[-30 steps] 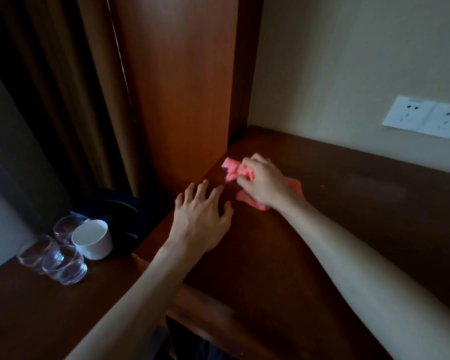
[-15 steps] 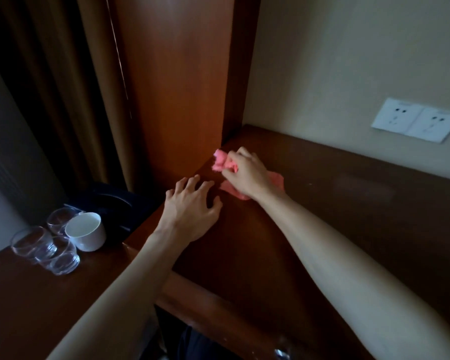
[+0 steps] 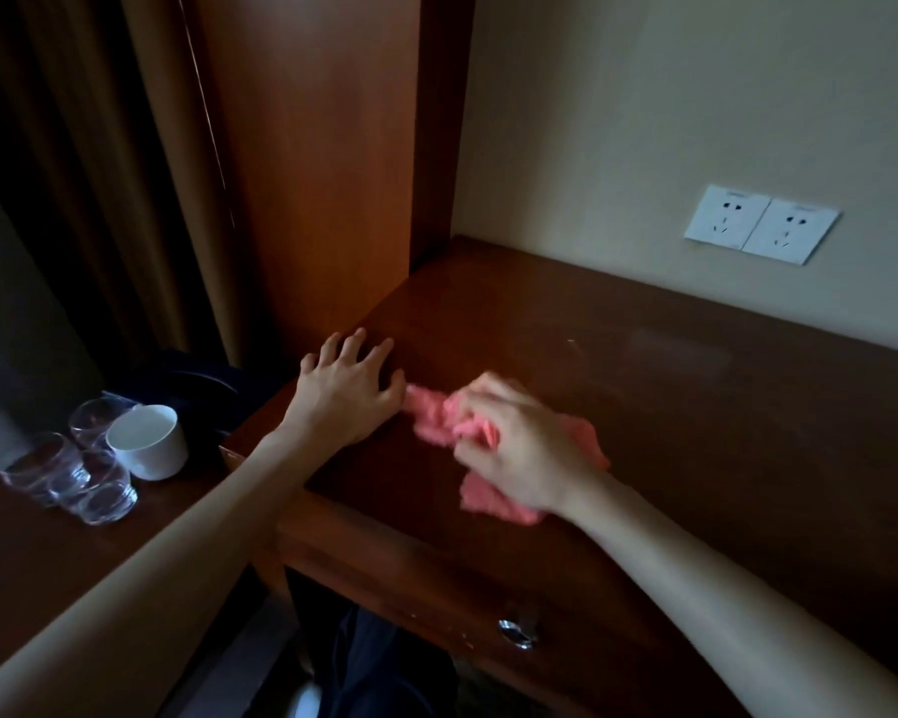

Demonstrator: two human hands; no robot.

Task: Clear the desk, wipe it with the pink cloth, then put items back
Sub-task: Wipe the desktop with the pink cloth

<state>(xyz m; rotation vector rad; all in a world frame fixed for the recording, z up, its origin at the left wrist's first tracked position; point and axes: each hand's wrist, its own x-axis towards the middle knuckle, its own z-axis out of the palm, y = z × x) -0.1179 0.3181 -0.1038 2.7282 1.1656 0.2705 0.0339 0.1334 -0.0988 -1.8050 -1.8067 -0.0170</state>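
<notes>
The dark wooden desk (image 3: 670, 406) fills the right half of the view. My right hand (image 3: 519, 448) grips a crumpled pink cloth (image 3: 431, 414) and holds it down on the desk top near the front left corner; part of the cloth sticks out below my palm. My left hand (image 3: 346, 388) rests flat on the desk's left edge with its fingers spread, just left of the cloth. On a lower surface to the left stand a white cup (image 3: 149, 440) and a cluster of clear glasses (image 3: 81, 474).
A tall wooden panel (image 3: 307, 173) rises at the desk's left rear corner, with a curtain to its left. Two white wall sockets (image 3: 760, 224) sit above the desk's back edge. A metal drawer knob (image 3: 517, 632) is on the desk front. A dark object lies behind the cup.
My right hand has dragged the pink cloth from the back left of the desk toward the front edge. My left hand has stayed on the desk's left edge.
</notes>
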